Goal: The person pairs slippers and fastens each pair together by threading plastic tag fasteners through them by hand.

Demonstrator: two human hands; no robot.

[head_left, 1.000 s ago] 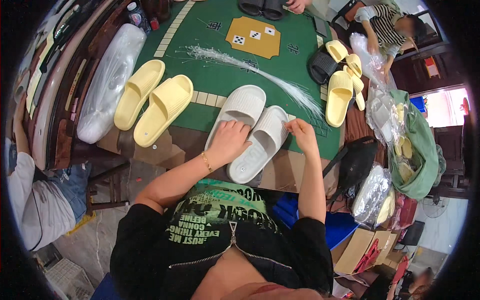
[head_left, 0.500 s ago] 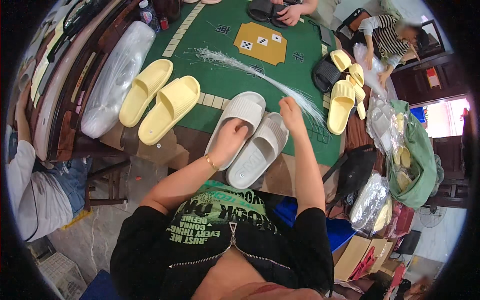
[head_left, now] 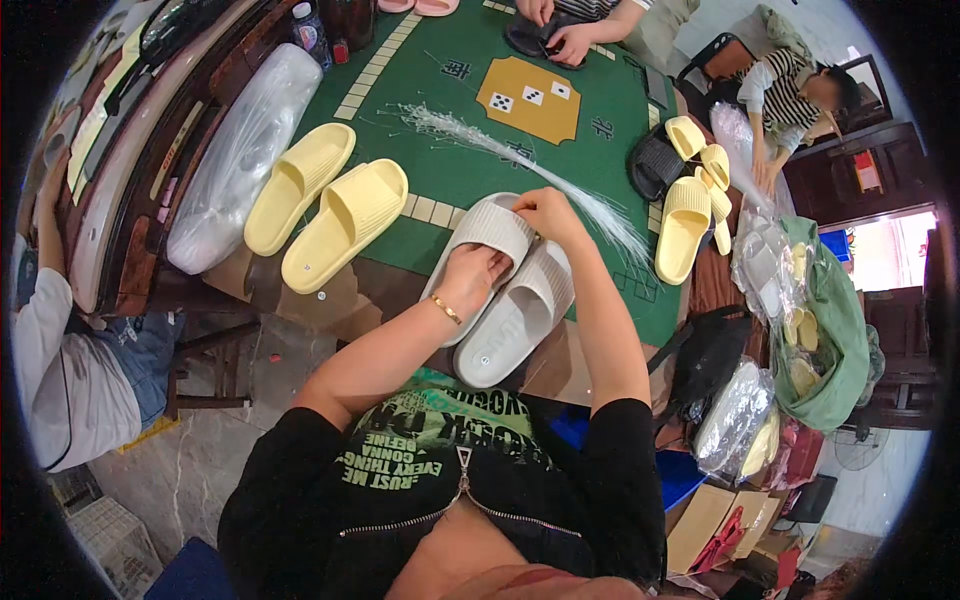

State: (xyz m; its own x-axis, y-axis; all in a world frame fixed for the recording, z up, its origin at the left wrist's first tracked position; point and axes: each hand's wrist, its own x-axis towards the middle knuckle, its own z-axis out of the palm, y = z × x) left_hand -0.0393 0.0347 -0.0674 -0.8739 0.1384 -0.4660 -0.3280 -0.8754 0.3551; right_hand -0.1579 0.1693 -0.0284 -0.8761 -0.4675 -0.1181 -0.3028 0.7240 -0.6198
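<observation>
Both hands [head_left: 512,245] press paired white slippers [head_left: 505,290] on green table [head_left: 400,120].

left slipper [head_left: 490,228]: off-white, ribbed strap, sole down at the table's near edge
right slipper [head_left: 518,315]: matching, touching beside it

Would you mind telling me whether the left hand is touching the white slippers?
Touching. The head view shows the left hand pressed flat on the white slippers, fingers on the strap of the left one, with no gap visible.
</observation>
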